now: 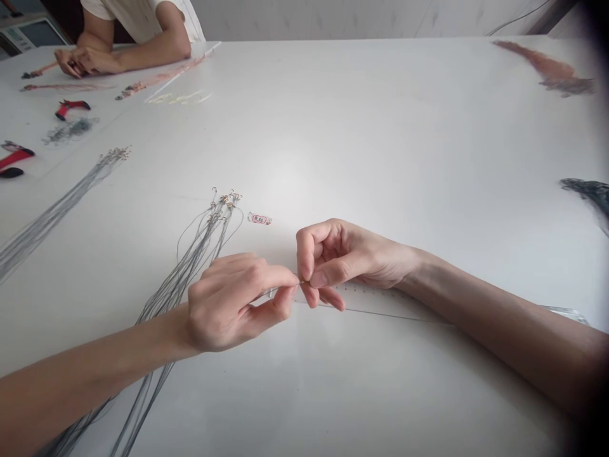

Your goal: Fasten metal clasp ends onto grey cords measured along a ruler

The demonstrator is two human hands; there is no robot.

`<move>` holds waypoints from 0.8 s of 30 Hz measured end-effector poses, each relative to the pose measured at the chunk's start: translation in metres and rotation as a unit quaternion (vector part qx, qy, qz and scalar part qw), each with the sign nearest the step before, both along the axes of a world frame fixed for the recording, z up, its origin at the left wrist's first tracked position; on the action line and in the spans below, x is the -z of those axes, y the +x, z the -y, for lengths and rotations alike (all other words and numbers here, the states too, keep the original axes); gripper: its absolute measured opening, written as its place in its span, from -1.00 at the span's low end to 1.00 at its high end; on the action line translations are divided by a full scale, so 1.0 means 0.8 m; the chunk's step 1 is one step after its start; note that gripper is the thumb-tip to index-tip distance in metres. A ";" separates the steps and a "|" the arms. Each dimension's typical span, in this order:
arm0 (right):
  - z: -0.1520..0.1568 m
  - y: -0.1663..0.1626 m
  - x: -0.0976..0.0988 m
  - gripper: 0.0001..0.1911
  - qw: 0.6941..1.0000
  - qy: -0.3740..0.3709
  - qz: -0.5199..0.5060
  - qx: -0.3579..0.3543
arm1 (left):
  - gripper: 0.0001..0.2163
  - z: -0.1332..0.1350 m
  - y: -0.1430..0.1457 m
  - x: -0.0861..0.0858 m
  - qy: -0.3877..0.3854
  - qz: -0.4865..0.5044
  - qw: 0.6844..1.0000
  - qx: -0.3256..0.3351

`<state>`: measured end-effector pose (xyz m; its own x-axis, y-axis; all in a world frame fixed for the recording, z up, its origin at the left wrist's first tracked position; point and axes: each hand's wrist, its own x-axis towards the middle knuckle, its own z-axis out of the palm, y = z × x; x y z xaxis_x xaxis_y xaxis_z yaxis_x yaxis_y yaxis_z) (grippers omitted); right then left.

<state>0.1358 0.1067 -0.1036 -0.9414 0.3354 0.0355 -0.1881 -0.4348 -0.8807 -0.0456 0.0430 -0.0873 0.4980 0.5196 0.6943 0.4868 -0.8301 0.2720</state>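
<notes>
My left hand (238, 304) is closed in front of me, thumb and index finger drawn together near one end of a thin grey fishing line (394, 315). Touching its fingertips, my right hand (345, 257) pinches a tiny gold-coloured piece, apparently a fish hook, mostly hidden by the fingers. The line runs rightward beneath my right forearm. Under my left wrist lies a bundle of grey lines (166, 301) with small gold hooks (229, 200) at its far end. A small label with red print (259, 219) rests beside those hooks.
Another bundle of hooked lines (71, 197) lies at left, near red-handled pliers (14, 158) and a second pair (71, 108). A person's forearms (152, 57) rest at the far left by reddish strands (162, 76). Dark strands (587, 190) lie at right. Clear plastic (568, 313) shows beyond my right forearm.
</notes>
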 end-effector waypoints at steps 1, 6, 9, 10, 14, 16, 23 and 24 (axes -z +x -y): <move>0.000 0.000 0.000 -0.86 1.000 0.000 -0.001 0.000 | -0.82 0.000 0.000 0.000 -0.001 0.001 1.000 0.000; 0.000 0.000 0.001 -0.86 1.000 -0.001 -0.006 -0.003 | -0.83 -0.001 -0.001 0.000 -0.003 0.000 1.000 0.002; 0.000 0.001 0.001 -0.87 1.000 0.001 -0.003 -0.001 | -0.83 0.000 -0.001 0.001 -0.001 -0.006 1.000 0.002; 0.000 0.001 0.001 -0.87 1.000 0.001 0.000 -0.001 | -0.83 0.000 -0.001 0.001 0.000 -0.006 1.000 0.001; 0.000 0.001 0.000 -0.88 1.000 0.003 0.007 0.001 | -0.82 0.001 -0.001 0.000 -0.001 -0.017 1.000 -0.008; 0.000 0.001 0.000 -0.88 1.000 0.004 0.005 0.001 | -0.83 0.001 -0.002 0.000 -0.007 -0.025 1.000 -0.012; 0.000 0.000 0.001 -0.86 1.000 0.003 0.000 0.000 | -0.84 0.000 -0.003 0.001 -0.005 -0.022 1.000 0.009; 0.000 0.000 0.001 -0.86 1.000 0.002 -0.001 0.000 | -0.83 0.000 -0.003 0.000 -0.007 -0.027 1.000 0.008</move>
